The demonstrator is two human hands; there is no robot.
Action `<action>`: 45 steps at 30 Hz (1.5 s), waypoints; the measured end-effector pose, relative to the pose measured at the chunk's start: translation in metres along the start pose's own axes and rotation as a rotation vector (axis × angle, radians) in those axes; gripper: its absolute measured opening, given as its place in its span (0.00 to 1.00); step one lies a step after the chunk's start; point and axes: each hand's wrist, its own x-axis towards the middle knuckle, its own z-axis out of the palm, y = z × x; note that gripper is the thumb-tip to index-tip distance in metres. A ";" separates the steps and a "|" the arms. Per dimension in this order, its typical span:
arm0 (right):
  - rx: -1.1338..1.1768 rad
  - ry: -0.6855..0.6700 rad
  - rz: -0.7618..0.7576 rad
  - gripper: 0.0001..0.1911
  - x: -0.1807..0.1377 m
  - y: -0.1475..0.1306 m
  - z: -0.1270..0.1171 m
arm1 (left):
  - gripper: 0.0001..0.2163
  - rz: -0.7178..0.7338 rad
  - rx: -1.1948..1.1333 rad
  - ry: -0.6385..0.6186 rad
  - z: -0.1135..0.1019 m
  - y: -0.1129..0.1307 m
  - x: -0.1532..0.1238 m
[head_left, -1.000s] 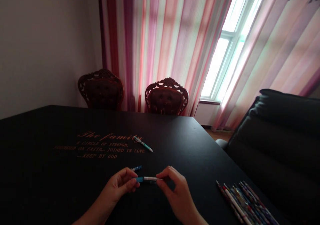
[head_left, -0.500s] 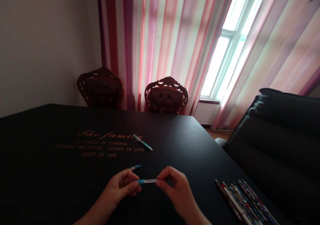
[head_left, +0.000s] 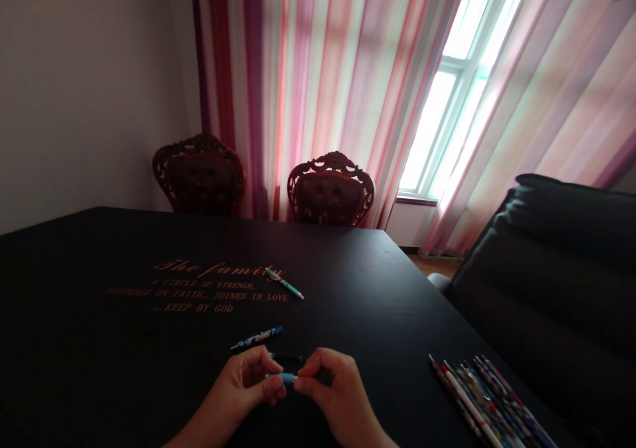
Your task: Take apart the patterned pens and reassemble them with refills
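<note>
The right hand [head_left: 334, 385] has come closer to the left hand [head_left: 244, 387], and the light-blue pen piece [head_left: 287, 378] lies crosswise between them over the dark table [head_left: 348, 269], each hand's thumb and fingertips pinched together on an opposite end.

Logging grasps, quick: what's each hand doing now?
Left hand: closed, holding the light-blue pen piece.
Right hand: closed, pinching that piece's pale end.
</note>
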 end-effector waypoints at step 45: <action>0.057 -0.051 -0.018 0.09 0.039 0.021 -0.058 | 0.02 0.350 1.158 0.287 -0.039 0.015 0.009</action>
